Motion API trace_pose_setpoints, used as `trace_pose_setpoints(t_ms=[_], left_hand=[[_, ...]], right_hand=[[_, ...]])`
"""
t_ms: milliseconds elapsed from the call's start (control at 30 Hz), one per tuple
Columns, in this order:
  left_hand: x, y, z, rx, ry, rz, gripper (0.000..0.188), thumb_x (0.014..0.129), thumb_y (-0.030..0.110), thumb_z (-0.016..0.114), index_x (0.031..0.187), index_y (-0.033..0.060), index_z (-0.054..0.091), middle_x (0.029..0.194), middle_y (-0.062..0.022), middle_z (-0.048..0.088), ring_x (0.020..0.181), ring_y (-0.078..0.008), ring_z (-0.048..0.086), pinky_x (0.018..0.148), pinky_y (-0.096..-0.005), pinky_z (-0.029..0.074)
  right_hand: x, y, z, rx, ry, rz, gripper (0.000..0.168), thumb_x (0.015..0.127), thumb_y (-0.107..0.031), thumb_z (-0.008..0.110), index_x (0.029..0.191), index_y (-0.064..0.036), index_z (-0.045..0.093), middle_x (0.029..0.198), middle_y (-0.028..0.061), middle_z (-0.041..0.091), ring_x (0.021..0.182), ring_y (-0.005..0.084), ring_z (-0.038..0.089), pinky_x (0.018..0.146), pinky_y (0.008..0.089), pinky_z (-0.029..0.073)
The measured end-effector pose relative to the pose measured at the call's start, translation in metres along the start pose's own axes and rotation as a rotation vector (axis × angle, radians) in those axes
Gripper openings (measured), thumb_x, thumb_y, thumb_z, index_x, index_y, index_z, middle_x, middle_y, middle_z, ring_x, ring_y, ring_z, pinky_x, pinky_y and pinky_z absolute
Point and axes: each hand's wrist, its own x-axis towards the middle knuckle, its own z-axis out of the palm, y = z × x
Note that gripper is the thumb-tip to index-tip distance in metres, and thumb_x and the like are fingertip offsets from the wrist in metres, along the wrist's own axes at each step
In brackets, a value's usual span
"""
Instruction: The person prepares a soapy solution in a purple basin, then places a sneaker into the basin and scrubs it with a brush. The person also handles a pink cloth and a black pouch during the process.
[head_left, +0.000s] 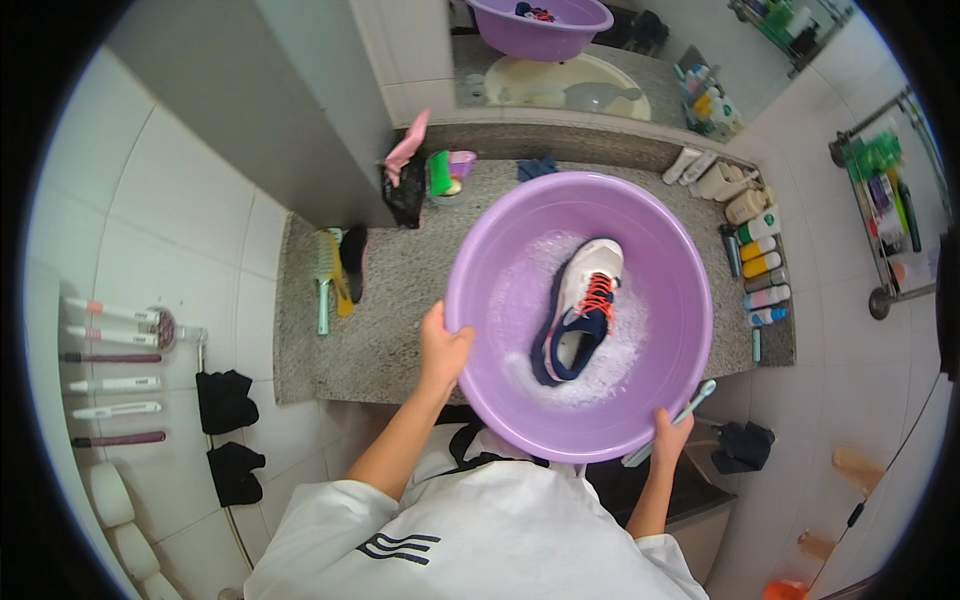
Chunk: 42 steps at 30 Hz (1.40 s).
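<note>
A round purple plastic basin (517, 247) is in front of me, overlapping the granite counter and reaching past its front edge. I cannot tell whether it rests on the counter. Inside lies one wet sneaker (581, 311), white and navy with orange laces, its toe pointing away from me. Soapy foam (615, 375) surrounds the shoe. My left hand (444, 346) grips the basin's left rim, thumb on top. On the right front rim, my right hand (670, 439) holds the basin together with a slim pale green brush (702, 399), whose lower end is partly hidden.
Bottles and tubes (761, 255) line the counter's right side. A hairbrush (324, 281), a yellow comb (343, 289) and a dark insole (353, 262) lie at left. A grey column (315, 112) rises at back left. Wall shelf (892, 202) and mirror (555, 82) adjoin the counter.
</note>
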Motion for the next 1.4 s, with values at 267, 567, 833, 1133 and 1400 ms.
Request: trace_pose_setpoints(t_ms=[267,567,833,1133,1400], left_hand=[[-0.015,-0.031,-0.131,-0.019,0.252,-0.021,0.037,0.070,-0.011,0.049,0.107,-0.0055,0.053,0.096,-0.0129,0.063,0.084,-0.0192,0.062,0.075,-0.0290,0.050],[-0.024,-0.077,-0.189,0.388,0.207,0.005,0.026,0.086,0.022,0.058,0.091,-0.0038,0.057,0.087,-0.0197,0.060,0.079,-0.0298,0.060,0.073,-0.0376,0.046],[0.135,-0.090,-0.227,1.170,0.657,0.101,0.105,0.067,0.057,0.070,0.131,-0.0141,0.027,0.123,-0.0274,0.043,0.112,-0.0378,0.046,0.094,-0.0444,0.039],[0.204,-0.117,-0.218,1.112,0.626,-0.306,0.079,0.061,0.027,0.080,0.117,-0.0055,0.035,0.111,-0.0173,0.057,0.100,-0.0305,0.059,0.081,-0.0430,0.049],[0.183,-0.130,-0.254,1.051,0.423,-0.155,0.048,0.072,0.009,0.067,0.111,-0.0059,0.043,0.100,-0.0261,0.061,0.096,-0.0401,0.059,0.082,-0.0439,0.047]], right_hand=[[-0.009,-0.006,0.115,-0.055,-0.218,-0.107,0.033,0.069,-0.006,0.060,0.098,0.008,0.054,0.087,0.0105,0.060,0.075,0.0172,0.057,0.069,0.0308,0.046],[0.006,0.020,0.149,-0.038,-0.308,-0.175,0.036,0.070,-0.006,0.059,0.103,0.008,0.053,0.091,0.0116,0.060,0.082,0.0202,0.057,0.077,0.0328,0.045],[0.001,0.001,0.157,-0.136,-0.246,-0.122,0.035,0.073,-0.006,0.058,0.105,0.009,0.053,0.093,0.0134,0.061,0.083,0.0198,0.057,0.077,0.0325,0.045],[-0.001,0.006,0.155,-0.167,-0.230,-0.116,0.031,0.070,-0.007,0.059,0.097,0.009,0.056,0.085,0.0116,0.062,0.077,0.0189,0.058,0.072,0.0325,0.047],[-0.003,-0.005,0.156,-0.152,-0.298,-0.027,0.029,0.071,-0.007,0.060,0.097,0.006,0.056,0.085,0.0084,0.060,0.075,0.0161,0.056,0.070,0.0306,0.046]])
